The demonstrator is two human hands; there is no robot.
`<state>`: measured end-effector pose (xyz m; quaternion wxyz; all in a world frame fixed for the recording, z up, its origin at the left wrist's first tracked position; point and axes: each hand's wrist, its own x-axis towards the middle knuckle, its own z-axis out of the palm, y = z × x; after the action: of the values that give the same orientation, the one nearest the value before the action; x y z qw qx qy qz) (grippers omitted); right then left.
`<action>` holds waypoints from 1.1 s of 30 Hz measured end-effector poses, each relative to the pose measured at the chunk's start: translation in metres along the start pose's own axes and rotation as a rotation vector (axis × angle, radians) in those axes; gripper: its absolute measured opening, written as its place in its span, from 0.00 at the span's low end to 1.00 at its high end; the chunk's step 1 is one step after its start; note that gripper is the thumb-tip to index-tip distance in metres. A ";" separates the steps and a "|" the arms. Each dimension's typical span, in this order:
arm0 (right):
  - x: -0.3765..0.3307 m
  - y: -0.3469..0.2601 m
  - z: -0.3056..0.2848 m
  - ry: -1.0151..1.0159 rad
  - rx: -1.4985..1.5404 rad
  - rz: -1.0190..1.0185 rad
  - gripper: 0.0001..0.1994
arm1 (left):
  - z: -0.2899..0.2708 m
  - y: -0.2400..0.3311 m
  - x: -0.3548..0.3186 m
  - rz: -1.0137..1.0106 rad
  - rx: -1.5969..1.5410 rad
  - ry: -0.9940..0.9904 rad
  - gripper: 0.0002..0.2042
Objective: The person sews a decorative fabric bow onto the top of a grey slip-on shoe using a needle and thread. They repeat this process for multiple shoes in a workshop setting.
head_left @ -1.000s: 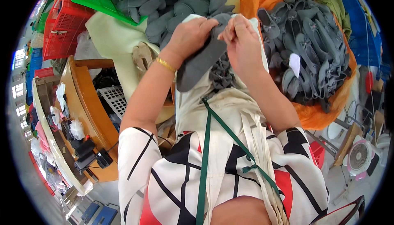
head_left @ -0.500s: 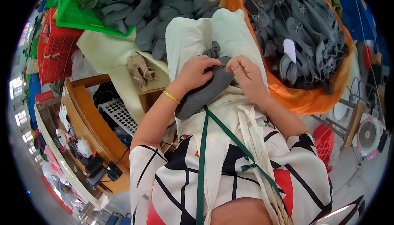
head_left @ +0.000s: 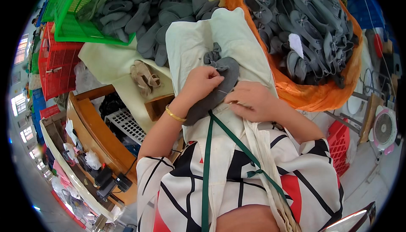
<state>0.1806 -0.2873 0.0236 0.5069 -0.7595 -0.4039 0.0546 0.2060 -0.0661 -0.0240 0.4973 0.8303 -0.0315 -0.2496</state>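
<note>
Head view: left hand (head_left: 201, 82) pinching the grey shoe (head_left: 212, 98) at its edge; shoe runs beneath and past that hand. Right hand (head_left: 251, 100) just beside the shoe, fingers curled; can't tell if they grip anything. Orange sack (head_left: 323, 100) with shoe pile (head_left: 311, 29) beyond, right of right hand.

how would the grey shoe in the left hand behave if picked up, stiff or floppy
The grey shoe is probably light for its size, since it looks slim and thin. It may bend a little yet mostly keep its shape, as its long sole looks flat. It seems unlikely to slip from the left hand, given its matt surface.
</note>
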 end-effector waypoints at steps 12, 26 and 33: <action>0.013 0.037 0.010 0.068 -0.009 0.371 0.03 | -0.003 -0.018 -0.013 -0.049 -0.069 0.114 0.08; 0.032 0.075 0.036 0.109 -0.296 0.242 0.05 | -0.021 -0.019 0.003 -0.205 -0.342 0.012 0.04; 0.038 0.072 0.052 0.278 0.002 0.193 0.02 | -0.015 -0.032 0.000 -0.154 -0.515 -0.044 0.06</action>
<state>0.2209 -0.2361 -0.0477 0.5510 -0.7947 -0.2548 -0.0022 0.2068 -0.0378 -0.0455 0.6709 0.6707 0.0853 -0.3045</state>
